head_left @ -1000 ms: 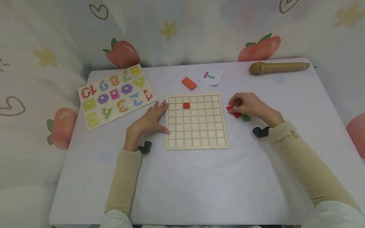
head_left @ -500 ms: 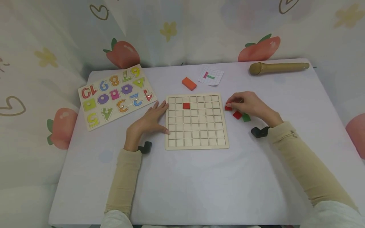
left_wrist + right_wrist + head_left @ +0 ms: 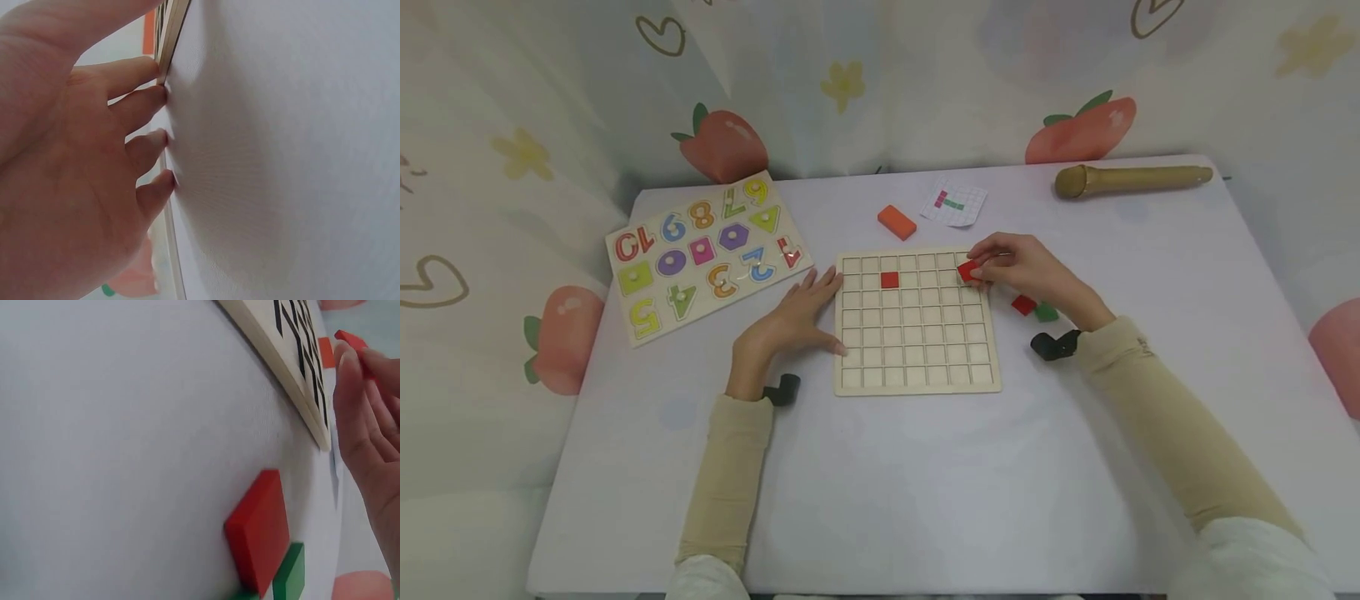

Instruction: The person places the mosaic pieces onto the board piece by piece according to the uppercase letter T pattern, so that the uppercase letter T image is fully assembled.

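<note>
a white table (image 3: 880,492) with a fruit-print backdrop (image 3: 917,108) behind.
back left, a number puzzle (image 3: 702,250) with colourful pieces, set askew; back middle, an orange block (image 3: 897,222); back right, a gold microphone (image 3: 1135,180) lying lengthwise.

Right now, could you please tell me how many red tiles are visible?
3: one placed tile on the grid board, one held tile in the right hand, one loose tile beside a green tile.

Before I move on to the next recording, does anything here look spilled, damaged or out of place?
Nothing looks spilled or damaged. One thing stands out: the number puzzle lies askew at the back left of the table, one corner apparently poking past the edge, while the grid board sits nearly square.
</note>
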Available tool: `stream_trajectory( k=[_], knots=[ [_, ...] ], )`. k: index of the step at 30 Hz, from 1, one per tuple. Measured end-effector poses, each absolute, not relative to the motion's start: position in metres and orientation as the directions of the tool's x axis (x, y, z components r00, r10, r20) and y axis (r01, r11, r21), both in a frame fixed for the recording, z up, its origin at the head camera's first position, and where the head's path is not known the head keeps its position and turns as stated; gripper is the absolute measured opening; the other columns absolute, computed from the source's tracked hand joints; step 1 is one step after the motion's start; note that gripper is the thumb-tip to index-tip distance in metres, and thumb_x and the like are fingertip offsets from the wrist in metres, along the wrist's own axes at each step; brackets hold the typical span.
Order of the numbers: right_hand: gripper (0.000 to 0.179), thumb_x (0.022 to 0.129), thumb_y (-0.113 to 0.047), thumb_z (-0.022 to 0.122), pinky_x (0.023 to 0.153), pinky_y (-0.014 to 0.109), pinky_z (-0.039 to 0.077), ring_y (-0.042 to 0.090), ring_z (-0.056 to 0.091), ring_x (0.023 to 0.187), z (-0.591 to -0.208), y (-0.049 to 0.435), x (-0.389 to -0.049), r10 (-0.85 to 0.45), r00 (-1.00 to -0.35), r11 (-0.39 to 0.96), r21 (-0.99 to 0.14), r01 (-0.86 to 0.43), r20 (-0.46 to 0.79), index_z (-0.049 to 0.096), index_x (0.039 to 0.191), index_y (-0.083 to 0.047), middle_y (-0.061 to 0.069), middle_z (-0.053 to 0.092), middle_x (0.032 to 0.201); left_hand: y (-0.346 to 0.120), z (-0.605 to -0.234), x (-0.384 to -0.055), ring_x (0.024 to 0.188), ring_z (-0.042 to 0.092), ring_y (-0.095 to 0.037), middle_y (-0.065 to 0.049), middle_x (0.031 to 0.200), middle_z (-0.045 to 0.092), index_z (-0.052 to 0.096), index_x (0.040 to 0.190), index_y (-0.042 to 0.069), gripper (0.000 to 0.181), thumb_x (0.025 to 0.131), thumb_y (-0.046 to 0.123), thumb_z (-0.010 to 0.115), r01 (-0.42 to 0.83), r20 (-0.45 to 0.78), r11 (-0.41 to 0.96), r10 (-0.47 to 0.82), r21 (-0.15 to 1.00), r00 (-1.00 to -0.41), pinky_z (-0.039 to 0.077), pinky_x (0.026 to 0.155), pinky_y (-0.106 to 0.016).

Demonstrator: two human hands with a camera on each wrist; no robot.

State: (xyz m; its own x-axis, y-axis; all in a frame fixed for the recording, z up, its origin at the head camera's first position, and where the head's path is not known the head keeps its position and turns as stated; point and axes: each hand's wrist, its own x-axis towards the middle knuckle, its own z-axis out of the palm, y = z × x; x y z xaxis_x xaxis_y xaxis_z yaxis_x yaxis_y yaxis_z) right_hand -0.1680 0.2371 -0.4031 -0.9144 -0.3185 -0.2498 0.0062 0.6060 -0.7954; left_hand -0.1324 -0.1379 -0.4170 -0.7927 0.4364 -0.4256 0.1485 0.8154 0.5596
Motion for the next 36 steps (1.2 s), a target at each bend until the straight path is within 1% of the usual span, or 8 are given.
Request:
stream_trajectory(
  k=[3,7,10,14,21,25,29,36],
  knots=[
    [0.029,0.098,-0.018,0.07,0.081,0.013,0.053,0.02,0.067,0.098,-0.405,0.23,-0.17,-0.337,-0.911,0.596,-0.803,-0.012,-0.237,0.066,0.124,-0.004,0.015,0.069,0.114,-0.139,-0.418,-0.133,0.161,-0.012,-0.022,0.002,0.175,-0.001,0.012,0.167,0.017,0.121,0.077,0.038,0.091,0.159,-0.421,0.812,0.445,0.561,-0.791,-0.005,0.133,-0.043],
    [0.029,0.099,-0.015,0.07,0.084,0.012,0.052,0.024,0.068,0.101,-0.407,0.223,-0.171,-0.37,-0.902,0.563,-0.826,-0.025,-0.224,0.066,0.126,-0.004,0.016,0.07,0.115,-0.139,-0.419,-0.133,0.161,-0.013,-0.022,0.002,0.175,-0.001,0.013,0.167,0.017,0.121,0.077,0.039,0.09,0.166,-0.416,0.812,0.449,0.56,-0.791,-0.005,0.133,-0.042],
    [0.028,0.099,-0.014,0.069,0.086,0.012,0.053,0.024,0.069,0.102,-0.408,0.218,-0.171,-0.389,-0.896,0.541,-0.84,-0.036,-0.212,0.067,0.126,-0.005,0.015,0.07,0.115,-0.139,-0.421,-0.133,0.161,-0.013,-0.022,0.003,0.175,-0.001,0.013,0.167,0.018,0.121,0.077,0.039,0.09,0.167,-0.415,0.811,0.45,0.561,-0.79,-0.005,0.133,-0.041],
    [0.027,0.099,-0.013,0.069,0.087,0.013,0.054,0.024,0.072,0.096,-0.411,0.211,-0.175,-0.416,-0.885,0.528,-0.848,-0.046,-0.211,0.069,0.125,-0.005,0.015,0.071,0.113,-0.14,-0.422,-0.134,0.161,-0.013,-0.021,0.003,0.175,-0.001,0.012,0.167,0.018,0.122,0.077,0.039,0.091,0.166,-0.414,0.809,0.451,0.564,-0.79,-0.006,0.133,-0.041],
    [0.033,0.097,-0.009,0.071,0.088,0.013,0.053,0.021,0.076,0.098,-0.412,0.199,-0.179,-0.469,-0.85,0.522,-0.851,-0.05,-0.238,0.068,0.129,-0.003,0.016,0.074,0.113,-0.14,-0.422,-0.134,0.161,-0.012,-0.022,0.003,0.175,0.0,0.013,0.167,0.018,0.122,0.076,0.038,0.091,0.164,-0.409,0.809,0.447,0.565,-0.796,-0.005,0.133,-0.041],
    [0.032,0.095,-0.009,0.072,0.086,0.015,0.052,0.02,0.077,0.094,-0.411,0.19,-0.18,-0.456,-0.857,0.556,-0.829,-0.064,-0.24,0.07,0.127,-0.004,0.014,0.077,0.107,-0.14,-0.421,-0.134,0.161,-0.013,-0.021,0.003,0.175,-0.001,0.013,0.167,0.018,0.122,0.076,0.038,0.091,0.157,-0.417,0.811,0.443,0.564,-0.794,-0.005,0.133,-0.04],
    [0.032,0.092,-0.013,0.078,0.083,0.017,0.052,0.017,0.073,0.091,-0.411,0.181,-0.182,-0.417,-0.879,0.607,-0.79,-0.081,-0.23,0.074,0.123,-0.006,0.011,0.078,0.106,-0.14,-0.422,-0.135,0.161,-0.013,-0.022,0.003,0.175,-0.001,0.012,0.167,0.018,0.122,0.076,0.037,0.091,0.155,-0.419,0.81,0.444,0.565,-0.792,-0.006,0.133,-0.041],
    [0.032,0.088,-0.017,0.083,0.082,0.02,0.053,0.02,0.07,0.093,-0.409,0.167,-0.184,-0.415,-0.888,0.645,-0.753,-0.132,-0.2,0.076,0.117,-0.006,0.011,0.077,0.106,-0.141,-0.423,-0.135,0.161,-0.012,-0.022,0.002,0.175,0.0,0.013,0.167,0.017,0.12,0.077,0.037,0.091,0.16,-0.412,0.803,0.452,0.574,-0.791,-0.006,0.133,-0.041]
  ],
)
